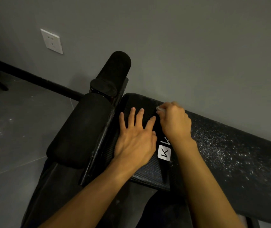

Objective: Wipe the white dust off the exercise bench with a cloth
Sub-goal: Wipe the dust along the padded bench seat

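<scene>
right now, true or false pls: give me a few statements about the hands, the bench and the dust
1. The left hand lies flat on the bench, fingers spread. True.
2. The right hand holds nothing. False: it grips a white cloth at the bench's far edge.
3. White dust covers the bench to the right of both hands. True.
4. A plug sits in the socket. False: nothing is plugged into it.
5. The bench is red. False: it is black.
</scene>
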`<action>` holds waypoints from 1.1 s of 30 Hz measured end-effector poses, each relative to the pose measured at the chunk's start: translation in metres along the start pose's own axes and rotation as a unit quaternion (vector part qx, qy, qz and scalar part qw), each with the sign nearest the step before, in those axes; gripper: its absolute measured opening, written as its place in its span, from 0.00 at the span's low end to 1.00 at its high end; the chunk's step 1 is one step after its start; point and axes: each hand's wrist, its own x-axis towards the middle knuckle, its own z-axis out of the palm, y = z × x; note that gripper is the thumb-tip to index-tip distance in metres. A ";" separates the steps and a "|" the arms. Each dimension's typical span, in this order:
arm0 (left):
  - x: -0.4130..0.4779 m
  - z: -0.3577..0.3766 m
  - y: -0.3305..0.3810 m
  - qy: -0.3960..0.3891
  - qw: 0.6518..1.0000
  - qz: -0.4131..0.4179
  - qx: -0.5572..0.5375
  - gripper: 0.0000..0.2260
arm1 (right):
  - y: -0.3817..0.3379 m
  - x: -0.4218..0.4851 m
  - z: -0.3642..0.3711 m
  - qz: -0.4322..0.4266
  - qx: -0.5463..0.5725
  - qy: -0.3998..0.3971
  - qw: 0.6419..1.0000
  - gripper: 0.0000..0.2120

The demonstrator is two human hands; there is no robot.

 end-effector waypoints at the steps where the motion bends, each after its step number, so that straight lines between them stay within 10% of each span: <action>1: 0.000 0.000 0.000 0.000 1.000 -0.001 0.001 0.26 | 0.002 -0.006 -0.001 -0.002 0.004 -0.004 1.000 0.12; 33: -0.002 -0.003 -0.003 -0.017 0.999 0.005 -0.050 0.23 | 0.007 -0.093 -0.011 0.056 0.050 -0.004 0.997 0.12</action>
